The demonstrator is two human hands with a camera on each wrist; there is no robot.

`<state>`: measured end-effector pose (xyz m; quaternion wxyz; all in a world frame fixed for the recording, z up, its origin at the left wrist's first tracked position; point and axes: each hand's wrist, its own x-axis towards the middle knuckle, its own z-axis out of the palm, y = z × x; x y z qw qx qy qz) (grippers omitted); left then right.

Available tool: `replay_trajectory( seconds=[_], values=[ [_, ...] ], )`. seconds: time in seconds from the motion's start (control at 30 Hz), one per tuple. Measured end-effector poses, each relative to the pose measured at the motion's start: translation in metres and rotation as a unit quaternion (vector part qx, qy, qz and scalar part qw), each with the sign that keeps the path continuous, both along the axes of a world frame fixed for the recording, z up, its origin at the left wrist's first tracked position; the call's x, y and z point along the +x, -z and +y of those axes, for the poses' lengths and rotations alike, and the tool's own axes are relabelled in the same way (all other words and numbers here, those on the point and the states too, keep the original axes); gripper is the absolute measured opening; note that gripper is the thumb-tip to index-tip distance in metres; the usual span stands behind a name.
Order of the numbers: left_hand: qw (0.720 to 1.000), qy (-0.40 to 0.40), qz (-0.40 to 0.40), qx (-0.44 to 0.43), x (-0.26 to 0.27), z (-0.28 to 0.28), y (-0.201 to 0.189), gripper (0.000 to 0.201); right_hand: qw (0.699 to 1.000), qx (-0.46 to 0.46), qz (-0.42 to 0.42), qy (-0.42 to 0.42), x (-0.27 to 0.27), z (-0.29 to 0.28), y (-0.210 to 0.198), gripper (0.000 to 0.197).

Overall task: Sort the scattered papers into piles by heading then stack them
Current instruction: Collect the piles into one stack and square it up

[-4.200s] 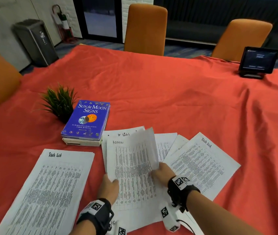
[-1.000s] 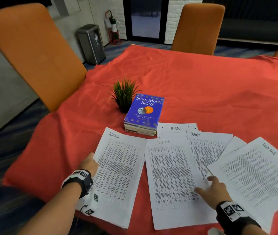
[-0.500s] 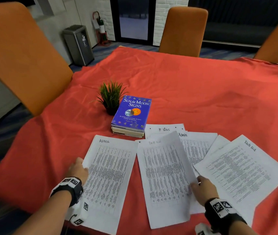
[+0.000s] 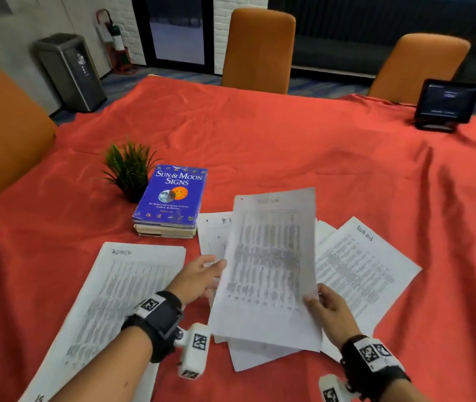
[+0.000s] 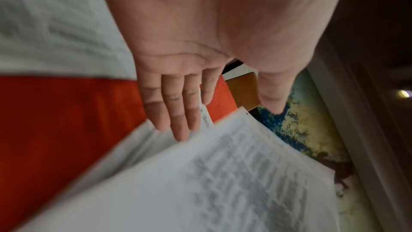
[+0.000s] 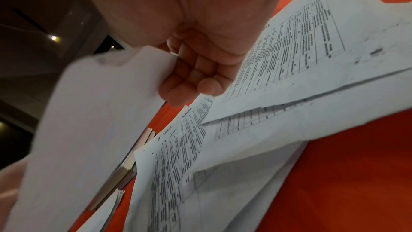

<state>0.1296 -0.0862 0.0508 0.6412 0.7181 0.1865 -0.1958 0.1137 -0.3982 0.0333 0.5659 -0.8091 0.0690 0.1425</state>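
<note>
My right hand pinches the lower right edge of a printed sheet and holds it tilted up above the red cloth; its heading is blurred. In the right wrist view the curled fingers grip that lifted sheet. My left hand is flat with straight fingers touching the lifted sheet's left edge. An "Admin" sheet lies at the left. A "Task list" sheet lies at the right. An "IT logs" sheet and an "Admin" sheet lie partly under the lifted one.
A blue book lies on a small stack behind the papers, beside a little potted plant. A tablet on a stand sits at the far right. Orange chairs ring the red-clothed table.
My right hand has raised the middle sheet off the table. My left hand has left the Admin sheet at the left and come right to the raised sheet's edge.
</note>
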Motion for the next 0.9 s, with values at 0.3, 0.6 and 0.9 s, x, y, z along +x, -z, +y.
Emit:
replay_trajectory(
  seconds=[0.3,0.6,0.9],
  values=[
    [0.998,-0.014,0.058,0.031,-0.008,-0.026,0.047,0.030,0.944,-0.162,0.106,0.269,0.020,-0.060,0.017,0.064],
    [0.992,-0.065,0.093,0.059,-0.028,-0.019,0.068,0.016,0.896,-0.164,0.292,0.292,0.048,-0.121,0.019,0.037],
    [0.991,-0.074,0.091,0.058,-0.027,-0.019,0.073,0.032,0.911,-0.200,0.201,0.298,0.052,-0.132,0.015,0.032]
  ],
)
